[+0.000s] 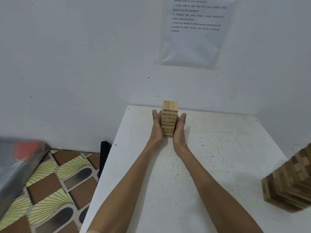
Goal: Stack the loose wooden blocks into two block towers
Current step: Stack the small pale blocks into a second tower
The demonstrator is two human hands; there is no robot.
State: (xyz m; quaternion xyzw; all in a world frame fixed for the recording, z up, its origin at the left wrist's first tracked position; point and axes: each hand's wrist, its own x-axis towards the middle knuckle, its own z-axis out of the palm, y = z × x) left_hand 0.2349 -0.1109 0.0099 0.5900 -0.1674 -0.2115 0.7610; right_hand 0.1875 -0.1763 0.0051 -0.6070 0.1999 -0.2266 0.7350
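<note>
I am pressing my left hand (157, 126) and right hand (180, 129), fingers straight, flat against both sides of the tower (169, 121), which is standing at the worktop's (218, 165) far end. Uneven squeezing risks skewing layers or toppling it.

A white table (227, 148) stands against pale walls (75, 64), a printed sheet (195, 41) (its lines partly blurred) taped above, with a brown-and-yellow patterned floor (55, 179) to the left.

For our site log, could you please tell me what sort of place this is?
Probably a small room set up for the exercise: a white table against white walls, a printed instruction sheet on the wall, patterned flooring beside it.
</note>
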